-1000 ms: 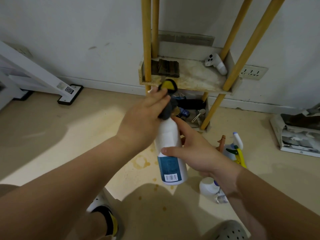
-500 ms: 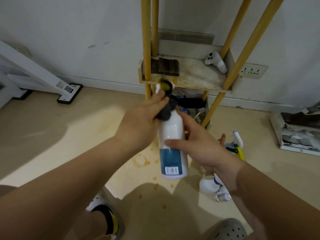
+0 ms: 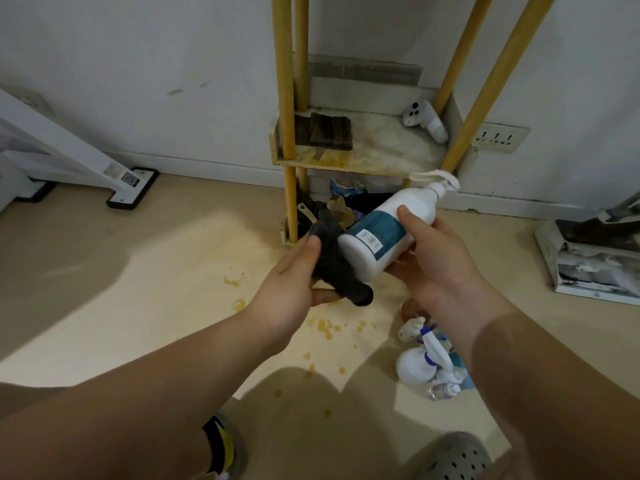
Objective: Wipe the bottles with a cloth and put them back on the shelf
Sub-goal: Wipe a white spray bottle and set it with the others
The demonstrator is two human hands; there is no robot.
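White plastic pump bottle (image 3: 384, 232): teal label; held in mid-air in front of the shelf (image 3: 381, 152), lower than its board; tilted almost flat.
Long axis: base down-left toward the cloth, pump head up-right toward the shelf's right front post (image 3: 485, 98); spout level with the board's front lip, contact impossible to tell.
Right hand (image 3: 441, 268): clamped round the bottle's middle, thumb on top at the label's edge, fingers underneath.
Left hand (image 3: 289, 289): closed on a bunched dark grey cloth (image 3: 332, 266), thumb over the bunch; cloth set against the bottle's base end.
Step in hand: probably wiping the base and lower body.
Coming move: right hand nearer the shelf and already carrying; base needing to swing down and under before standing on the board, since the head leads now.
Shelf contents: dark folded pads (image 3: 325, 131) at left rear, white handheld controller (image 3: 426, 121) at right rear, stained bare patch between.
Floor: cluster of spray bottles (image 3: 424, 362) beside the right forearm, likely yet to be wiped; yellow-brown stains (image 3: 325, 327) nearby.
Risk: spout catching the post or lip on the way up.
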